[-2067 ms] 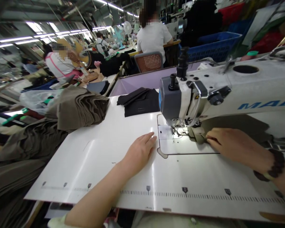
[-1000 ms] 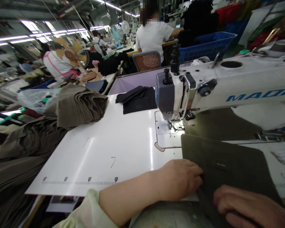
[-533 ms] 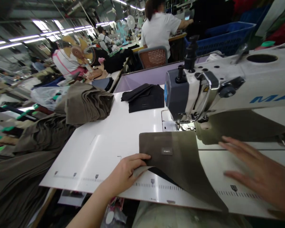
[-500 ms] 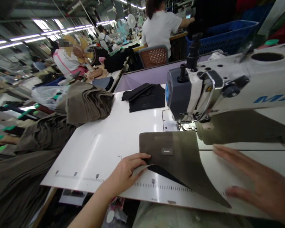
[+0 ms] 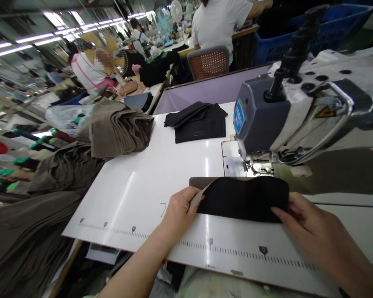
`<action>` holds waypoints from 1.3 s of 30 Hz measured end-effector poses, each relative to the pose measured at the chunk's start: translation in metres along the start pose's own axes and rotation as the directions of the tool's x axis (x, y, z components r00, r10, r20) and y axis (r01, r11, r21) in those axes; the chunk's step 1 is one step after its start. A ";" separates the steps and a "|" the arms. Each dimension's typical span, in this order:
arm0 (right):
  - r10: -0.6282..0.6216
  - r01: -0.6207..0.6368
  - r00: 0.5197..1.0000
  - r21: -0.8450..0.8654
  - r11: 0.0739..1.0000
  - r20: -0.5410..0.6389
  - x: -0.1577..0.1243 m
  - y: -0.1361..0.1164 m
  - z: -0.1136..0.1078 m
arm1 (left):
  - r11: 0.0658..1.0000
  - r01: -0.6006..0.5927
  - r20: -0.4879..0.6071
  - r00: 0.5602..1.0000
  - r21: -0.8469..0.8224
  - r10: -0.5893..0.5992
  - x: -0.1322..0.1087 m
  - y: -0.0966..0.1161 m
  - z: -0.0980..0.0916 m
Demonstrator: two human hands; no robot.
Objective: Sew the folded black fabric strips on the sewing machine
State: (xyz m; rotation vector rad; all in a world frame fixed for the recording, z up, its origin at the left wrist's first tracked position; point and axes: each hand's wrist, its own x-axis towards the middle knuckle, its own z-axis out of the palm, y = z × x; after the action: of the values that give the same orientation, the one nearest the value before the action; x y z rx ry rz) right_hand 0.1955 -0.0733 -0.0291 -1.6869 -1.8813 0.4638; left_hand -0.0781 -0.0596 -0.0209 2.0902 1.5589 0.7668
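Observation:
A brown fabric panel (image 5: 242, 198) lies folded over on the white table, its black underside turned up. A strip of its brown face shows along the far left edge. My left hand (image 5: 185, 205) pinches the panel's left end. At the right end, my right hand (image 5: 307, 219) grips the fold between thumb and fingers. Just beyond the panel stands a sewing machine (image 5: 261, 120), its lit presser foot (image 5: 261, 167) close to the far edge of the cloth. The label seen on the brown face before is hidden.
Black folded cloth pieces (image 5: 200, 124) lie at the table's back. Stacked brown fabric (image 5: 119, 128) stands at the back left, with more brown cloth (image 5: 27, 244) below it. Another olive piece (image 5: 345, 169) lies under the machine arm. A co-worker (image 5: 219, 20) sits ahead near a blue crate (image 5: 298, 41).
The panel's near part has been folded up and away, so its black underside now shows. My right hand has come in from the right and taken hold of it. The view has shifted slightly.

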 end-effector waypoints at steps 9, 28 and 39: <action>-0.105 0.104 0.994 -0.035 0.994 -0.033 -0.004 0.006 0.005 | 0.986 -0.122 -0.118 0.984 0.114 0.135 -0.010 -0.016 0.009; -0.040 0.041 0.999 -0.054 0.998 0.025 -0.003 0.005 0.009 | 0.950 -0.196 -0.094 0.970 0.242 0.224 -0.006 -0.007 0.006; -0.062 0.063 0.998 -0.081 0.995 0.020 0.001 0.004 0.011 | 0.955 -0.172 -0.076 0.978 0.243 0.195 -0.005 -0.007 0.006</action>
State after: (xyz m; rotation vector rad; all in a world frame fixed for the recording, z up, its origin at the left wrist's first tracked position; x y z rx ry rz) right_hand 0.1921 -0.0704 -0.0402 -1.6752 -1.9843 0.3827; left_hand -0.0805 -0.0626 -0.0307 2.4316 1.5903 0.7935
